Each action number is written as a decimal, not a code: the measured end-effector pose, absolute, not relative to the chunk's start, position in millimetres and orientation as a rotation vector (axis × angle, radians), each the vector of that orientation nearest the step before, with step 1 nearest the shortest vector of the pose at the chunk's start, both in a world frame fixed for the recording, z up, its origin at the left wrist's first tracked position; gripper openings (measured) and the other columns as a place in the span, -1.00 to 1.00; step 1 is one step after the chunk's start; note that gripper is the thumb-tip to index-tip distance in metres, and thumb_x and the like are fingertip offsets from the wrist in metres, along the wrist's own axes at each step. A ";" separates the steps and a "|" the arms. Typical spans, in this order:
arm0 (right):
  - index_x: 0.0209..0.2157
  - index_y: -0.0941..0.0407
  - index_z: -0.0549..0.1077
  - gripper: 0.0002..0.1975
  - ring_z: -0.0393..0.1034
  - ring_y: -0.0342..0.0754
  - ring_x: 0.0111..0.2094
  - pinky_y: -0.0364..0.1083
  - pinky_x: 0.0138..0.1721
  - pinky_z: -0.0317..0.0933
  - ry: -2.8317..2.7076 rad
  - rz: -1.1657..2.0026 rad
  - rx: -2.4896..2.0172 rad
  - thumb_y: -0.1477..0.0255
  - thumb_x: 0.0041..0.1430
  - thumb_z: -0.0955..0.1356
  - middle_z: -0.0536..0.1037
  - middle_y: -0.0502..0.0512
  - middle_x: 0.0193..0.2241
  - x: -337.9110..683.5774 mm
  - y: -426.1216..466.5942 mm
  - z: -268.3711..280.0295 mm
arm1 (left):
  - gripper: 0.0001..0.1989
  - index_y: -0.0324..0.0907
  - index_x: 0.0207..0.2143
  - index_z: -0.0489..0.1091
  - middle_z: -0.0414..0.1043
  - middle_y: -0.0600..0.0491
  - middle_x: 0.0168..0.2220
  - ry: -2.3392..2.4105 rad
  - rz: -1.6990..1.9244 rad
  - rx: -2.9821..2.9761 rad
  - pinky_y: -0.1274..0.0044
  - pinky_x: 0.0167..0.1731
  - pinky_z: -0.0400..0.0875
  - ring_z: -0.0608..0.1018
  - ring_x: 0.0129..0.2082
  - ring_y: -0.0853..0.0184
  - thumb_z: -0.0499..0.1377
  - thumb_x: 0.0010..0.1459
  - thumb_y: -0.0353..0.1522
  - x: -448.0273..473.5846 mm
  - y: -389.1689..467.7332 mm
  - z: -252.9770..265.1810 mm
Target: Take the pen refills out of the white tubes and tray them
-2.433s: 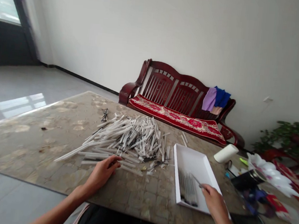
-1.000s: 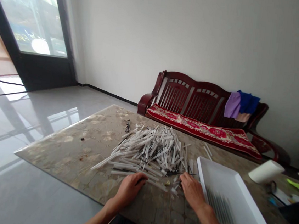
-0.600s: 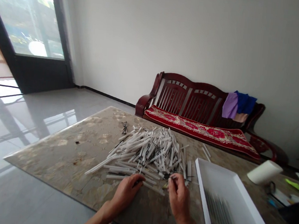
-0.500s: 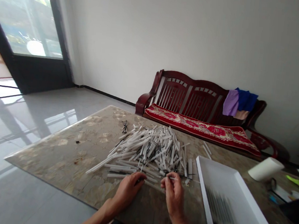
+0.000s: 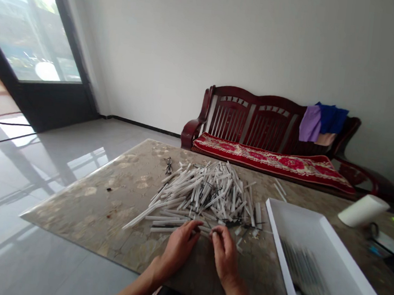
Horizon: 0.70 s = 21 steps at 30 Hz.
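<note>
At the near edge of the pile, my left hand [image 5: 181,243] is closed, its thumb and fingers pinched together. A short gap to its right, my right hand [image 5: 224,253] is closed in a similar pinch. Whatever the fingertips hold is too small and blurred to make out. Just beyond both hands lies a heap of thin white tubes [image 5: 182,188], some with dark pieces among them. Right of the hands stands a shallow white tray [image 5: 277,257], with a row of slim dark-and-clear sticks [image 5: 306,276] inside.
A patterned table [image 5: 84,215] carries everything. Beyond the tray lies a white roll [image 5: 362,211]. A small black tangled item [image 5: 169,165] sits behind the pile. A dark red wooden bench [image 5: 249,120] with draped cloths [image 5: 322,123] stands past the table.
My hands have come closer together. The thin pale stick seen at my right fingertips earlier no longer shows clearly there. The view has shifted slightly.
</note>
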State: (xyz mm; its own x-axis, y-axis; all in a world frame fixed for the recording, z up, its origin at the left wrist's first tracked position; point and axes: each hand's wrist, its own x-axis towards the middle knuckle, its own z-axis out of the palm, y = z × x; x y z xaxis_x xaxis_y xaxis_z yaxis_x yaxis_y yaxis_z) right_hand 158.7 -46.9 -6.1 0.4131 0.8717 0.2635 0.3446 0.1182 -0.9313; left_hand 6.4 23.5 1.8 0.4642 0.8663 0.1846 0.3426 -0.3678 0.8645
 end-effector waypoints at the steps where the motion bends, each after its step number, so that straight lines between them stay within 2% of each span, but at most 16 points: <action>1: -0.28 0.05 0.46 -0.84 0.49 -0.04 -0.32 -0.13 -0.25 0.35 -1.202 0.509 -1.445 0.29 0.24 0.29 0.57 0.01 -0.38 157.8 -47.6 -4.9 | -0.69 -0.10 -0.08 0.49 0.60 0.01 -0.23 0.997 0.871 1.889 0.48 -0.16 0.39 0.60 -0.23 0.21 0.13 0.12 -0.44 7.6 22.4 1.4; 7: -0.30 0.05 0.45 -0.89 0.46 -0.09 -0.37 -0.18 -0.31 0.32 -1.334 0.441 -1.401 0.40 0.24 0.28 0.55 -0.02 -0.41 155.2 -51.2 1.9 | -0.78 -0.13 -0.18 0.50 0.55 0.08 -0.42 0.980 0.894 1.590 0.53 -0.43 0.37 0.51 -0.54 0.31 0.15 0.16 -0.27 16.3 21.2 0.1; 11: -0.29 0.05 0.47 -0.90 0.47 -0.09 -0.35 -0.18 -0.29 0.32 -1.438 0.470 -1.389 0.46 0.20 0.30 0.57 -0.01 -0.38 155.3 -53.5 2.3 | -0.72 -0.17 -0.34 0.47 0.49 0.12 -0.52 0.953 0.912 1.311 0.58 -0.59 0.26 0.43 -0.63 0.37 0.23 0.05 -0.14 22.6 25.2 2.1; 15: -0.23 0.04 0.50 -0.80 0.47 -0.09 -0.35 -0.18 -0.29 0.31 -1.545 0.484 -1.375 0.54 0.13 0.32 0.57 0.00 -0.34 155.9 -55.2 4.1 | -0.65 -0.17 -0.51 0.38 0.33 0.21 -0.65 0.900 0.885 1.112 0.64 -0.63 0.16 0.31 -0.67 0.46 0.30 -0.03 -0.08 23.5 28.4 4.7; 21: -0.26 0.05 0.52 -0.82 0.50 -0.06 -0.30 -0.15 -0.23 0.35 -1.463 0.525 -1.363 0.49 0.21 0.28 0.58 0.04 -0.35 156.9 -51.2 -9.2 | -0.66 -0.19 -0.49 0.38 0.36 0.19 -0.65 0.880 0.878 1.095 0.66 -0.63 0.19 0.33 -0.65 0.47 0.32 -0.02 -0.10 18.4 29.9 5.7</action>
